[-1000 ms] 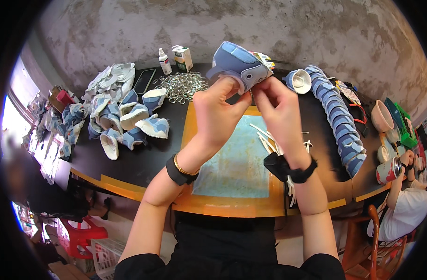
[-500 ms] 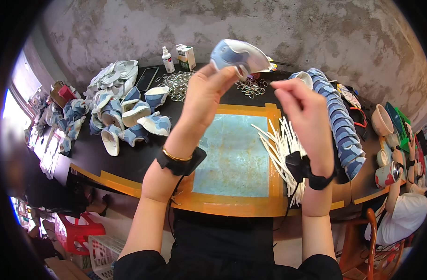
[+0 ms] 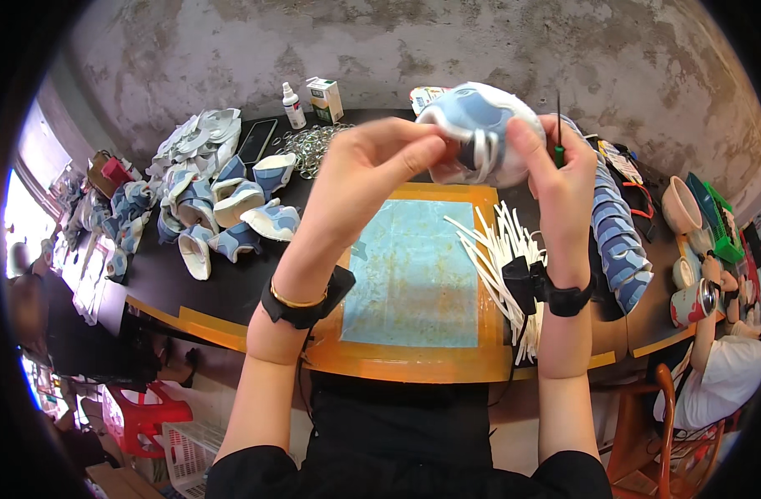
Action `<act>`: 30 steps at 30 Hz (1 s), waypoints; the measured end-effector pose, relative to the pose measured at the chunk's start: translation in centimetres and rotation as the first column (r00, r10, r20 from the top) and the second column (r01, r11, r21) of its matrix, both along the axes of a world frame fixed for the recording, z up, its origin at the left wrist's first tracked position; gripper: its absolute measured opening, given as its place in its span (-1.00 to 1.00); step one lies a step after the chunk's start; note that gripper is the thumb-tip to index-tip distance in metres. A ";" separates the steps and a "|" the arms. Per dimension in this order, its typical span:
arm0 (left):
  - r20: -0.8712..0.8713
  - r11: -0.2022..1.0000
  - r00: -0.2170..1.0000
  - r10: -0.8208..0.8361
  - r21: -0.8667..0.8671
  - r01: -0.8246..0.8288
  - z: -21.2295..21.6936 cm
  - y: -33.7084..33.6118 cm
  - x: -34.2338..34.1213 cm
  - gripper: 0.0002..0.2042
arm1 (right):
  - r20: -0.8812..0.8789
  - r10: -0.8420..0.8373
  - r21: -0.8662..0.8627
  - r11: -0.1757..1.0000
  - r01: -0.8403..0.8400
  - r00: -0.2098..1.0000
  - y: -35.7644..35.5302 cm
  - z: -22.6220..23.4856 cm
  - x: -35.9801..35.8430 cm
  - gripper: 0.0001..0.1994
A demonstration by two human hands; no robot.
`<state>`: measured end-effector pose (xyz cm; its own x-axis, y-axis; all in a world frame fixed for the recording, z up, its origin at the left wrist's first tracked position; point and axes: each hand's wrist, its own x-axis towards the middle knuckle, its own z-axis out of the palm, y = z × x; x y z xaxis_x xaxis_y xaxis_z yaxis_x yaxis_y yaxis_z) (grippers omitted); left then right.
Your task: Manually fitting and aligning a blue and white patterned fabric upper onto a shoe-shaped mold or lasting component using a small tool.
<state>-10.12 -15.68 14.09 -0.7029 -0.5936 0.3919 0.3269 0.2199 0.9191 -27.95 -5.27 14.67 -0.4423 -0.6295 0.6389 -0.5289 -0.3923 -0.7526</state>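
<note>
Left hand (image 3: pixel 368 166) and right hand (image 3: pixel 563 179) are raised, a small blue-and-white shoe (image 3: pixel 472 108) being pinched between them above the far side of the black table (image 3: pixel 168 274); blur makes the left fingertips' exact hold uncertain. At near centre, a pale-blue sheet (image 3: pixel 410 274) is framed by orange tape (image 3: pixel 397 368). Nested shoes (image 3: pixel 617 229) are lined up right. White cords (image 3: pixel 501 266) are spread across the tape's right side. Metal rings (image 3: pixel 310 148) are heaped far left. A green-handled tool (image 3: pixel 559 155) is held upright in the right hand.

A gold bangle (image 3: pixel 296 303) rings the left wrist (image 3: pixel 304 270). Just below the bangle sits a boxy black strap (image 3: pixel 296 317); to its right, a second strap (image 3: pixel 570 301), trailing a cable (image 3: pixel 512 366); farther below, black sleeves (image 3: pixel 252 471).
</note>
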 end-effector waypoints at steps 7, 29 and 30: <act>-0.183 0.480 0.787 0.589 -0.705 -0.522 0.3 0.6 0.3 -0.87 | 0.773 0.461 -0.184 0.821 -0.540 0.437 -1.8 -1.3 -0.3 -0.71; -0.180 0.921 0.946 0.270 -0.238 -0.308 -2.3 -0.6 -2.4 -0.89 | 0.650 0.507 -0.159 0.819 -0.551 0.566 -3.1 -3.4 3.0 -0.62; -0.167 0.953 0.955 0.244 -0.143 -0.269 -2.1 -0.4 -2.4 -0.90 | 0.650 0.483 -0.187 0.850 -0.492 0.587 -3.1 -3.5 3.2 -0.63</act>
<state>-12.50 -16.08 11.96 -0.4634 -0.6660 0.5845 0.3672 0.4560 0.8107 -24.78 -8.40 11.15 -0.3608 -0.8827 0.3012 0.3664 -0.4311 -0.8246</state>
